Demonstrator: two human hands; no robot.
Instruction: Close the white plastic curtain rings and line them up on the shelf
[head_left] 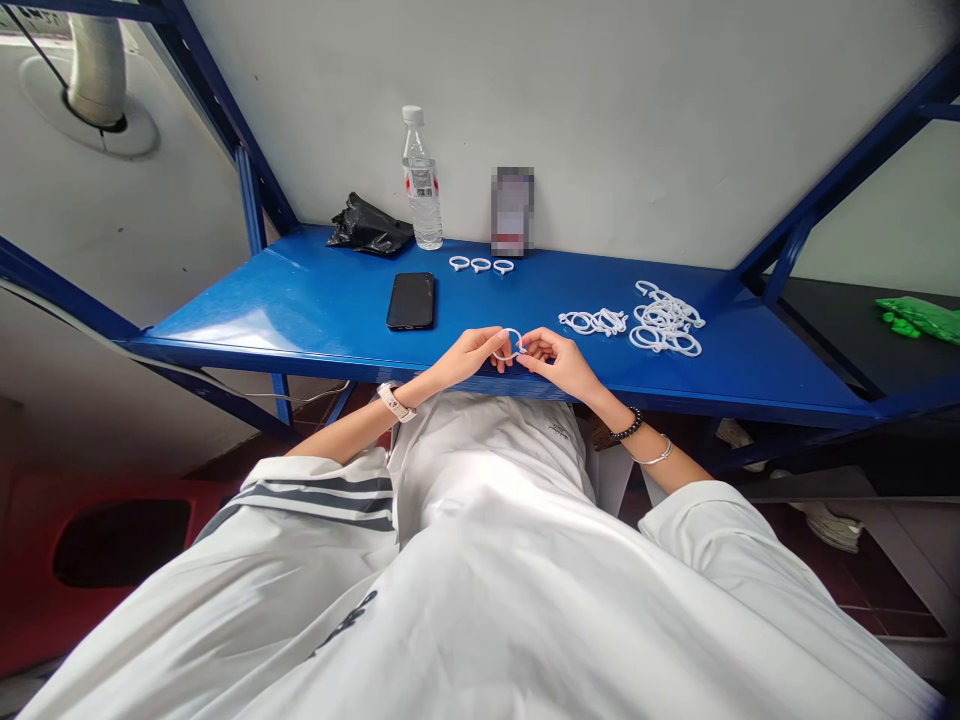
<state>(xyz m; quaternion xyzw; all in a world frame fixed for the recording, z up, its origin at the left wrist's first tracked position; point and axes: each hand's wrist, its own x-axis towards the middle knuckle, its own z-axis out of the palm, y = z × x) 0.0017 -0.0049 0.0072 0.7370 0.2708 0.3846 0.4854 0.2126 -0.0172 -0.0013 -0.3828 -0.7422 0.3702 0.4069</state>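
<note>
My left hand (471,354) and my right hand (559,360) meet over the front edge of the blue shelf (300,300). Both pinch one white plastic ring (509,345) between their fingertips, the left on its left side, the right on its right side. A short row of three white rings (481,265) lies further back on the shelf. To the right, a small cluster of rings (594,321) sits beside a larger heap of white rings (667,320).
A black phone (411,300) lies face up left of my hands. A clear water bottle (422,182), a crumpled black bag (369,228) and a small upright card (513,212) stand at the wall. Green pieces (921,318) lie on a dark surface far right.
</note>
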